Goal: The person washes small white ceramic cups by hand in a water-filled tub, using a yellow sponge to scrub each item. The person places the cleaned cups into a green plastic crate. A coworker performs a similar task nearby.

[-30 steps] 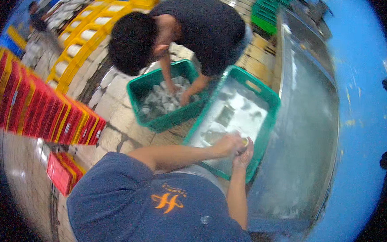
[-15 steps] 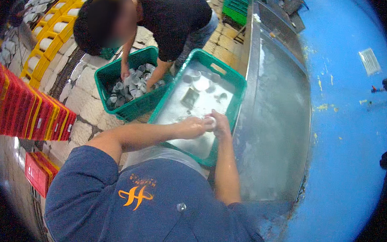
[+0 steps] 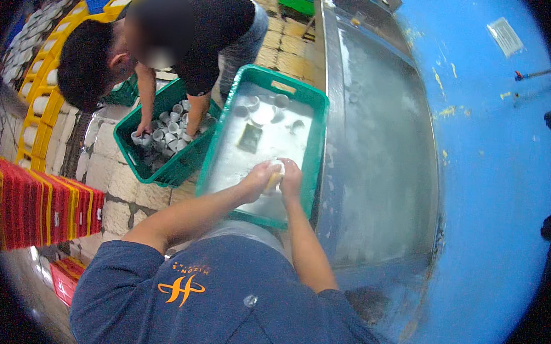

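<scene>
Bright even light, glare on wet tub water (image 3: 258, 152), fisheye-bent, dark edges.

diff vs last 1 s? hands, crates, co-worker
No real change beyond the camera view drifting. Left hand and right hand stay together on a small pale object over the soapy green crate. The co-worker's hands stay in the second green crate of cups.

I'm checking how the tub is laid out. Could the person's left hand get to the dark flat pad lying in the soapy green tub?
Probably yes. The left hand is already over the green tub, and nothing lies between it and the dark pad, though it shares a small pale object with the right hand.
</scene>
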Tool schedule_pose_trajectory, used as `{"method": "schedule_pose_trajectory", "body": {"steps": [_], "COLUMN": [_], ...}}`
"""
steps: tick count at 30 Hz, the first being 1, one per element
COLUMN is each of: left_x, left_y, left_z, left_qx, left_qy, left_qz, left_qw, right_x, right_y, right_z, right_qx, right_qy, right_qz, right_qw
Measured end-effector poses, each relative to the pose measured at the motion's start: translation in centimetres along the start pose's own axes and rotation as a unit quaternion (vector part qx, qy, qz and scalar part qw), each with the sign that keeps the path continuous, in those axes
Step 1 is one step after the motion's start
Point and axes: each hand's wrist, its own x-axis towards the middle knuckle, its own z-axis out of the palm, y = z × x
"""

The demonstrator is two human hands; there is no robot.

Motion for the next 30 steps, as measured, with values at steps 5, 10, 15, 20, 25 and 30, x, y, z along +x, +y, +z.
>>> {"method": "schedule_pose_trajectory", "body": {"steps": [5, 10, 15, 20, 25, 30], "left_x": [1.3, 2.1, 1.8, 3.4, 5.5, 3.2], "left_y": [0.1, 1.5, 0.7, 1.3, -1.4, -3.2], "left_z": [-1.7, -2.8, -1.6, -4.0, -7.3, -7.0], "left_qx": [0.237, 0.118, 0.341, 0.308, 0.490, 0.662], "left_qy": [0.038, -0.023, -0.258, -0.156, 0.040, 0.119], "left_qz": [0.026, -0.174, 0.147, 0.040, 0.078, 0.116], "left_qw": [0.970, 0.977, 0.892, 0.938, 0.867, 0.731], "right_x": [-0.8, -4.1, -3.4, -4.7, -6.6, -5.7], "right_y": [0.3, -0.2, 0.7, 1.1, 1.3, 0.9], "right_z": [-0.9, -1.7, -1.4, -1.4, -2.6, -2.6], "right_qx": [-0.026, -0.130, 0.368, 0.374, 0.432, 0.404], "right_qy": [-0.030, -0.066, 0.203, 0.040, -0.059, 0.010], "right_qz": [0.130, -0.109, 0.361, 0.413, 0.363, 0.388], "right_qw": [0.991, 0.983, 0.832, 0.829, 0.824, 0.828]}}
